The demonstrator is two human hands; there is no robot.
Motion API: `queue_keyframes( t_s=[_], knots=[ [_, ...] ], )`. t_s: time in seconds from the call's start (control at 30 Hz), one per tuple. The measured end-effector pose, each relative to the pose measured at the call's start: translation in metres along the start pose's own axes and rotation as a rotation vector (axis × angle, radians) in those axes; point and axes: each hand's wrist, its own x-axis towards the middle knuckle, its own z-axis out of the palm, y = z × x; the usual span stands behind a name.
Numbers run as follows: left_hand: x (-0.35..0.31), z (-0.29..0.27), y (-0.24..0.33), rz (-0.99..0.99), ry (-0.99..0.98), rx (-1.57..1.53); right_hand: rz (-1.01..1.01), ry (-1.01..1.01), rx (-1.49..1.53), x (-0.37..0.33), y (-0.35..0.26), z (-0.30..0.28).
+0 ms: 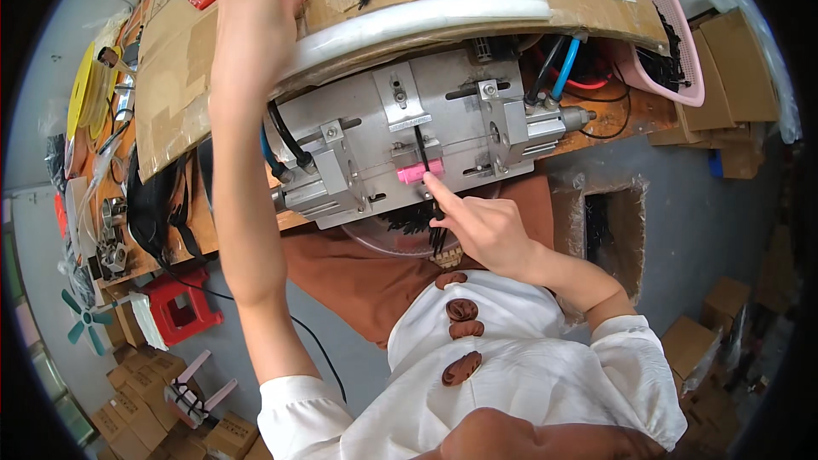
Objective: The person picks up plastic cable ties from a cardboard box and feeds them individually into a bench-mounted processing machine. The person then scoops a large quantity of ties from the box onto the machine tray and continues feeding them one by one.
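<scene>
Right hand (487, 228): nearer; index extended, others curled, contents unclear
Black rod (422, 146): ahead of right fingertip, lengthwise away across pink block (412, 174)
Left hand (256, 24): farther; grip unclear

Looked steeply down from head height through a wide fisheye lens, close above the metal fixture (368, 135) at upper center, and caught the wearer's white shirt (528, 366) at lower center.
</scene>
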Motion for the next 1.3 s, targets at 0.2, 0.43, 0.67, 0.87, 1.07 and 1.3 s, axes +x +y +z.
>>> queue_keyframes(
  t_s=[0.2,0.43,0.67,0.87,1.07,1.3],
  knots=[
    [0.015,0.008,-0.018,-0.040,-0.096,-0.113,-0.010,0.007,-0.011,0.009,-0.001,0.003],
    [0.006,-0.003,-0.020,-0.066,-0.050,-0.115,0.015,-0.133,-0.107,0.023,-0.009,-0.020],
    [-0.019,-0.029,0.006,-0.220,0.112,-0.625,-0.433,0.174,-0.627,0.204,0.012,-0.055],
    [-0.116,-0.034,0.085,-0.189,0.221,-0.280,-0.446,0.020,-0.537,0.294,0.043,-0.048],
    [-0.210,-0.003,0.154,-0.064,-0.160,-0.167,-0.115,0.084,0.453,0.233,0.006,-0.125],
    [-0.201,0.019,0.161,-0.063,-0.256,-0.015,0.172,0.333,0.632,0.153,-0.005,-0.157]
  ],
)
